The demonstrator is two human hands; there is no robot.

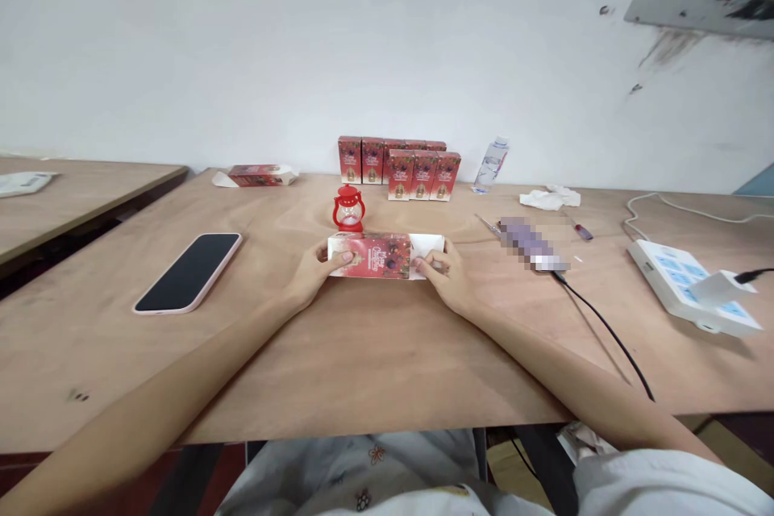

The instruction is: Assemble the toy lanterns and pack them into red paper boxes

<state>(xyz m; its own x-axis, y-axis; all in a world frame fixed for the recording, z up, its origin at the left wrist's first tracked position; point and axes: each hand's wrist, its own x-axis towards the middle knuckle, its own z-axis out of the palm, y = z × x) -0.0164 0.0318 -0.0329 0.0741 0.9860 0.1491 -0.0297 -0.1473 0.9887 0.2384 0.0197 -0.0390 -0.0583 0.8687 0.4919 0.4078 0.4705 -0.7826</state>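
You pinch a red box by its ends, left hand and right hand, flat on the table before you, gold lettering unreadable, lantern just behind it

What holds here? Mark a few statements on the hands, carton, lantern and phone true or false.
1. The left hand and right hand both grip the red carton lying on the table. True.
2. The lantern sits inside the carton. False: it stands on the table just behind it.
3. The phone lies left of the hands, screen dark. True.
4. The upright red boxes stand at the table's near edge. False: they stand at the far edge, by the wall.
5. The power strip is on the left. False: it lies at the right.
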